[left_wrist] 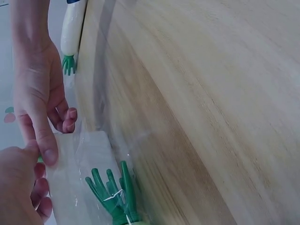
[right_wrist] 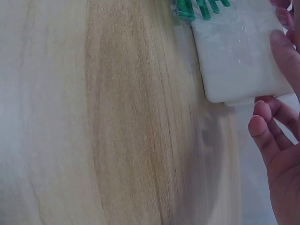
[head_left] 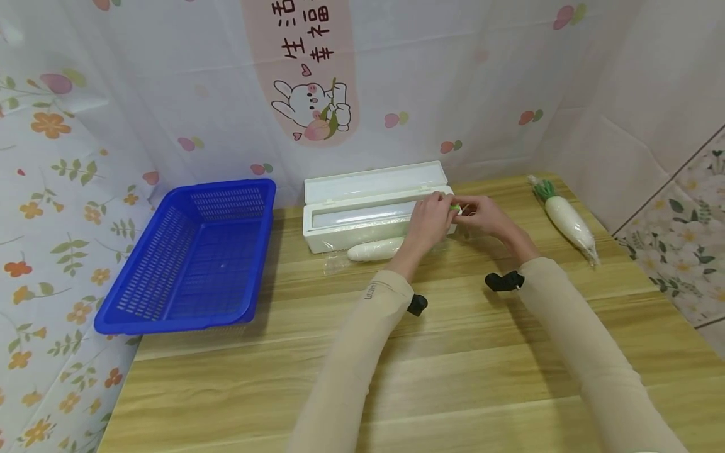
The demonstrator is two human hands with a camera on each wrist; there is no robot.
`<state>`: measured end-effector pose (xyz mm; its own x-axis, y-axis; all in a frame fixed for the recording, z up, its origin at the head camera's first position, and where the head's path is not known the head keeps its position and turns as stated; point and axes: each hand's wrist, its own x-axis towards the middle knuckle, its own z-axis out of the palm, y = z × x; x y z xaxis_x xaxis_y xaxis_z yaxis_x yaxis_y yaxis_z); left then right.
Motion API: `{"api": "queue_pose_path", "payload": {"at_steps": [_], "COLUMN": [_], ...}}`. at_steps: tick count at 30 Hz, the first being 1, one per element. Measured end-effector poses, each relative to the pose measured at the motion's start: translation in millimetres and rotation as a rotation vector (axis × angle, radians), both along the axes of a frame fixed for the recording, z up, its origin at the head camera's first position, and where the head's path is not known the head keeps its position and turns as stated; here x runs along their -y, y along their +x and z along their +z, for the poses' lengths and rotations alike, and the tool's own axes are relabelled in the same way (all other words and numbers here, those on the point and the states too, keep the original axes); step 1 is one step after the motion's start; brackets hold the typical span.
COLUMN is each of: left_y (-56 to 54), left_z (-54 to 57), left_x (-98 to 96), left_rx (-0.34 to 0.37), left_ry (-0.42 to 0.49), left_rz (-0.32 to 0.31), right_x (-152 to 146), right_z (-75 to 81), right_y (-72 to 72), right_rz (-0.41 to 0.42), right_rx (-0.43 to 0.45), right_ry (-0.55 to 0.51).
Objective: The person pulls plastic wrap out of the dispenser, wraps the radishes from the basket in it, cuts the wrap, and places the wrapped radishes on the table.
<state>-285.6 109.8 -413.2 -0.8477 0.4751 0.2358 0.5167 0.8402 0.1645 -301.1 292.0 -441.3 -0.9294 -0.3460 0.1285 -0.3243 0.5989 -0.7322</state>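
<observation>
A long white cling film box (head_left: 362,233) stands with its lid (head_left: 374,181) raised and a pale roll (head_left: 362,214) inside. At its right end my left hand (head_left: 428,217) pinches a small green piece (head_left: 455,207), mostly hidden by fingers. My right hand (head_left: 486,216) holds the same end, its thumb (right_wrist: 285,54) on the front wall and other fingers curled by the end face. Against the box front lies a white radish (head_left: 374,250) on clear film, its green leafy top (left_wrist: 112,192) towards the right; my left hand and wrist cover its middle in the head view.
On the left is a blue plastic basket (head_left: 218,270) with slotted sides. Another white radish (head_left: 569,220), wrapped in clear film, lies near the table's right edge. A printed cloth (head_left: 408,82) hangs behind the wooden table (head_left: 453,377).
</observation>
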Motion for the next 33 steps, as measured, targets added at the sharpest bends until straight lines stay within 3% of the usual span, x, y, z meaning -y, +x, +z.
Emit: {"api": "queue_pose_path", "payload": {"at_steps": [8, 18, 27, 33], "left_y": [2.2, 1.9, 2.4, 1.8], "left_z": [-1.4, 2.7, 4.5, 4.2], "left_x": [-2.6, -2.6, -4.3, -2.3], "left_rx": [-0.039, 0.004, 0.011, 0.019], "left_ry": [-0.003, 0.05, 0.004, 0.025], "left_rz": [0.073, 0.055, 0.07, 0.077], "right_x": [0.5, -1.3, -1.1, -1.6], "right_z": [-1.0, 2.1, 3.1, 1.5], "right_y": [-3.1, -3.3, -1.3, -2.6], "right_rz": [-0.004, 0.011, -0.01, -0.007], "right_rx": [0.046, 0.041, 0.043, 0.041], "right_ry": [-0.006, -0.004, 0.002, 0.004]}}
